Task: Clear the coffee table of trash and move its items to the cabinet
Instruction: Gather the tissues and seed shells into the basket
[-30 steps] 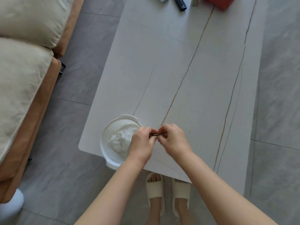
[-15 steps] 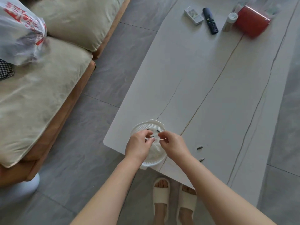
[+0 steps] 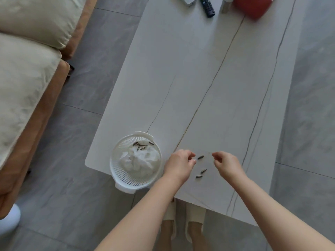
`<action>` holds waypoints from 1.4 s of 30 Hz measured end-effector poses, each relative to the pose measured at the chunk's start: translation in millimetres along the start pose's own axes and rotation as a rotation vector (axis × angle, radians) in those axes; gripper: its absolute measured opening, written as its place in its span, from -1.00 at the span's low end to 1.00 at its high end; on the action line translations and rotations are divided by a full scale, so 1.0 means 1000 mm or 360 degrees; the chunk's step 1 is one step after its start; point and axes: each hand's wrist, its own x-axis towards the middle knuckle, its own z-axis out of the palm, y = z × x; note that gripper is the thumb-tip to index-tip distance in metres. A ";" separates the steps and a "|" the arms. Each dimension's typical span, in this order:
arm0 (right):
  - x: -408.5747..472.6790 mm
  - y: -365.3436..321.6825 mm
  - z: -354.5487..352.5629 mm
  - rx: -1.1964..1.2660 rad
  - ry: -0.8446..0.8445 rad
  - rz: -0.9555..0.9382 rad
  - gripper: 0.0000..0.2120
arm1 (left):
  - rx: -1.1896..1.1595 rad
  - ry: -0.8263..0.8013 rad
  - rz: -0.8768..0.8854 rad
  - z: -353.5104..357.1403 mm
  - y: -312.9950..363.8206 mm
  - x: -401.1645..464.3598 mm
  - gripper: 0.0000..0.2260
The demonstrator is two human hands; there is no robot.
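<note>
Shells (image 3: pixel 200 157) loose on surface (image 3: pixel 208 78) beside basket (image 3: pixel 126 178), the trash catch. Left hand (image 3: pixel 178 164) and right hand (image 3: pixel 226 163) flank them, fingers loosely curled, empty, likely set to pinch.

Both bare forearms reach in over the desk's near edge. The left hand (image 3: pixel 179 163) hangs knuckles-up with fingers loosely curled, holding nothing visible. The right hand (image 3: pixel 227 163), near it but apart, has thumb and forefinger drawn close, its grip apparently empty.
</note>
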 end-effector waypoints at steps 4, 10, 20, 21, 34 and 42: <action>0.022 0.024 0.011 -0.0157 -0.0048 -0.0016 -0.62 | 0.0105 -0.0114 -0.0067 0.034 0.000 0.028 -0.73; 0.039 0.039 0.034 -0.0201 0.0006 -0.0288 -0.55 | 0.0224 -0.0181 -0.0089 0.067 -0.008 0.058 -0.70; 0.029 0.043 0.050 -0.0611 0.0142 -0.0370 -0.44 | 0.0321 -0.0136 -0.0054 0.079 -0.013 0.069 -0.68; 0.027 0.044 0.052 -0.0594 0.0149 -0.0366 -0.43 | 0.0329 -0.0134 -0.0048 0.079 -0.014 0.070 -0.70; -0.006 0.058 0.084 0.0018 0.0161 -0.0474 -0.60 | 0.0317 -0.0250 0.0028 0.098 -0.045 0.036 -0.71; -0.008 0.059 0.104 0.0138 0.0447 -0.0407 -0.74 | 0.0437 0.0050 0.0131 0.118 -0.050 0.028 -0.83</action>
